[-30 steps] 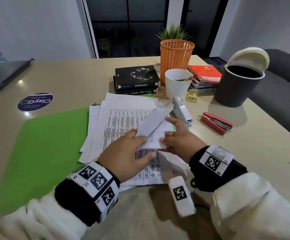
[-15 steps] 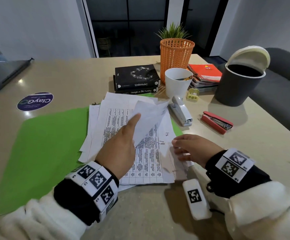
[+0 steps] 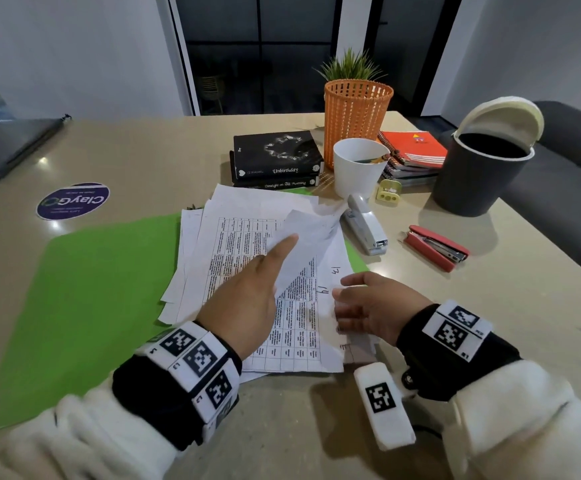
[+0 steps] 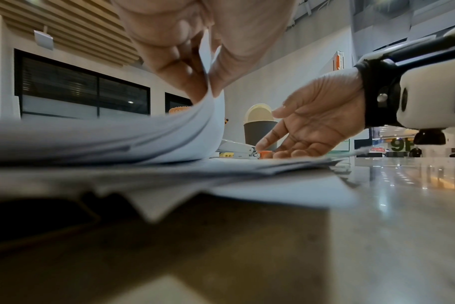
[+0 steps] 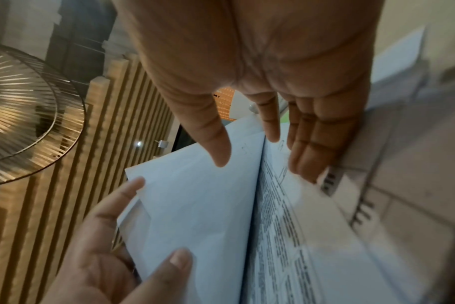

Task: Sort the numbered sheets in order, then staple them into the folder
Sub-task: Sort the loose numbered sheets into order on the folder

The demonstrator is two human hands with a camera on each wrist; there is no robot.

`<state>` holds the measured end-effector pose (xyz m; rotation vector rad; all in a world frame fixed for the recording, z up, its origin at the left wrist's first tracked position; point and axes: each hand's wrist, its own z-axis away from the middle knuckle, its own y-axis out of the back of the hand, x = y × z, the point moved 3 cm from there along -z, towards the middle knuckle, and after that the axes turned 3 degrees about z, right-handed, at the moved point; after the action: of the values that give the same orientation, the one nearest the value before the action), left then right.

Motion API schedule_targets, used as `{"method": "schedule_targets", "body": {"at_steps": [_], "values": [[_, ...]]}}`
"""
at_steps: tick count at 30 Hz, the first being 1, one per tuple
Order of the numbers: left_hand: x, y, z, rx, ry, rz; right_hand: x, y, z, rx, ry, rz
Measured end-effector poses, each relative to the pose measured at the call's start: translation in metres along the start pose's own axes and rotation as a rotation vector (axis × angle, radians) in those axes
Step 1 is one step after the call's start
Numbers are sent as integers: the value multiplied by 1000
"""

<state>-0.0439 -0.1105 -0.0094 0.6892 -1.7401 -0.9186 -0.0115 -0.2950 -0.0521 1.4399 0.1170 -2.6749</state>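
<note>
A loose stack of printed sheets (image 3: 247,251) lies on the right half of an open green folder (image 3: 91,306). My left hand (image 3: 268,268) pinches the right edge of the upper sheets (image 3: 311,233) and holds them curled up and over; in the left wrist view the left hand's fingers (image 4: 192,67) clamp that white edge. Handwritten numbers 13 and 14 show on the uncovered sheets (image 3: 327,282). My right hand (image 3: 347,299) lies flat with straight fingers on the stack's right edge, holding nothing; its fingertips (image 5: 309,162) touch the paper.
A white stapler (image 3: 365,226) and a red stapler (image 3: 436,247) lie right of the papers. Behind are a white cup (image 3: 358,168), black books (image 3: 277,157), an orange basket (image 3: 356,116), notebooks (image 3: 413,150) and a dark bin (image 3: 479,174). A laptop (image 3: 5,147) sits far left.
My right hand let go of the lifted sheet and dropped back to the stack's right edge. My left hand took over and raised the sheets higher, uncovering the numbered sheets.
</note>
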Motion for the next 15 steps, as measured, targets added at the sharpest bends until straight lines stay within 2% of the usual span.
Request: {"method": "schedule_targets", "body": {"at_steps": [5, 11, 15], "values": [[2, 2, 1, -35, -21, -22, 1, -8, -5, -60, -15, -80], [0, 2, -2, -26, 71, -35, -3, -18, 0, -129, 1, 225], [4, 1, -1, -11, 59, -29, -6, -20, -1, -112, 50, 280]]}}
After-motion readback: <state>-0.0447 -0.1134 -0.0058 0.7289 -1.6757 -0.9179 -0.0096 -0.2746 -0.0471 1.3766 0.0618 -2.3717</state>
